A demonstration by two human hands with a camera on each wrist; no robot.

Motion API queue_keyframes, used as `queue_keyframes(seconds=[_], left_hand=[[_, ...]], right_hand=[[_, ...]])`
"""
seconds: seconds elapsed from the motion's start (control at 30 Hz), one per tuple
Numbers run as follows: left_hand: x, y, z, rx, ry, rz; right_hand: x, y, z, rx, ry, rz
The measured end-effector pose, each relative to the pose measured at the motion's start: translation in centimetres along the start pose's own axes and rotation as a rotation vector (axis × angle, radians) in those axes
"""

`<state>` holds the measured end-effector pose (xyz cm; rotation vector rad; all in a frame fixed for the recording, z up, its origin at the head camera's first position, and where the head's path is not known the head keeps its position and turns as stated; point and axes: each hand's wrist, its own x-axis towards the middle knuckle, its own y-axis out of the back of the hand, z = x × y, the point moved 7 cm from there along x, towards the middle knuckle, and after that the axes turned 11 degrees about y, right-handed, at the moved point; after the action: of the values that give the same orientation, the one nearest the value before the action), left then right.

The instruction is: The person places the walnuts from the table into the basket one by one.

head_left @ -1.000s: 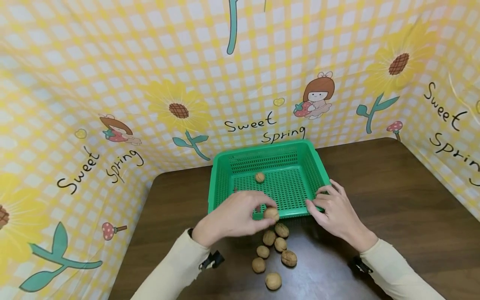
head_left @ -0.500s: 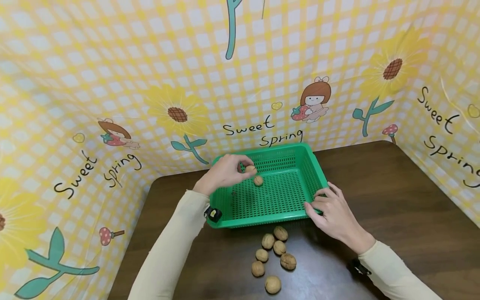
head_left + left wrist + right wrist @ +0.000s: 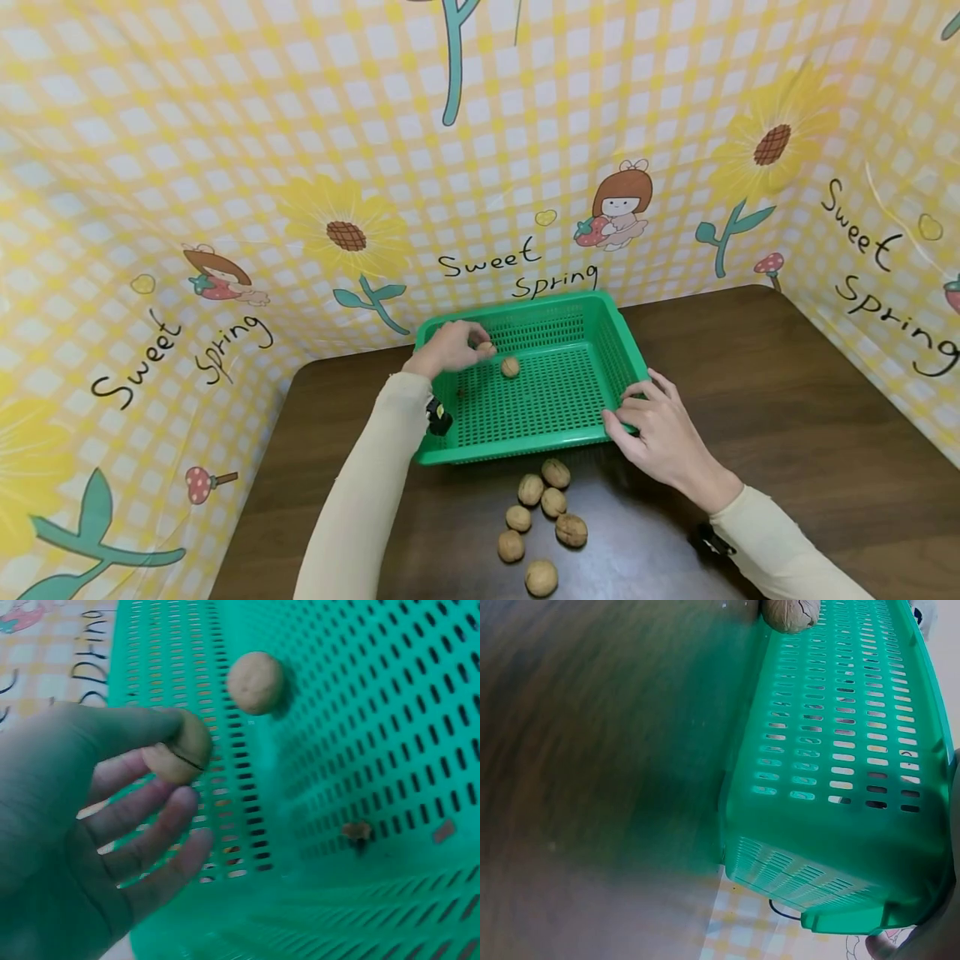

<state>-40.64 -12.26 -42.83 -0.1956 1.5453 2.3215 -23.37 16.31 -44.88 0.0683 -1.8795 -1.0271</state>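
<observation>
Inside the green plastic basket (image 3: pixel 517 447), toward its back left corner, my left hand (image 3: pixel 448 347) pinches a walnut (image 3: pixel 193 742) between thumb and fingers. A second walnut (image 3: pixel 510 367) lies on the basket floor just to the right of that hand. At the basket's front right corner, my right hand (image 3: pixel 667 435) grips the rim, fingers over the side and thumb at the front. Several loose walnuts (image 3: pixel 553 502) lie on the table before the basket. The left wrist view also shows a small brown fragment (image 3: pixel 357 830) on the basket floor.
The basket stands on a dark wooden table (image 3: pixel 750 375), near its back edge. Behind and beside the table hangs a yellow checked cloth (image 3: pixel 480 167) printed with flowers and lettering. In the right wrist view, one walnut (image 3: pixel 791 613) sits close to the basket's outer wall.
My left hand has carried a walnut from the basket's front rim to its back left, then slightly lower. The right hand keeps its grip on the corner. The head view has shifted slightly.
</observation>
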Motion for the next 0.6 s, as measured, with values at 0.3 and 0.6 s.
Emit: queue_keyframes(seconds=[0.3,0.6], left_hand=[[0.6,-3.2,-0.6,0.083,0.068,-0.094],[1.1,-3.8,-0.3,0.106,0.097,-0.099]], right_hand=[[-0.2,-0.1,-0.1,-0.009,0.007,0.013],[-0.1,0.0,0.0,-0.013,0.010,0.011]])
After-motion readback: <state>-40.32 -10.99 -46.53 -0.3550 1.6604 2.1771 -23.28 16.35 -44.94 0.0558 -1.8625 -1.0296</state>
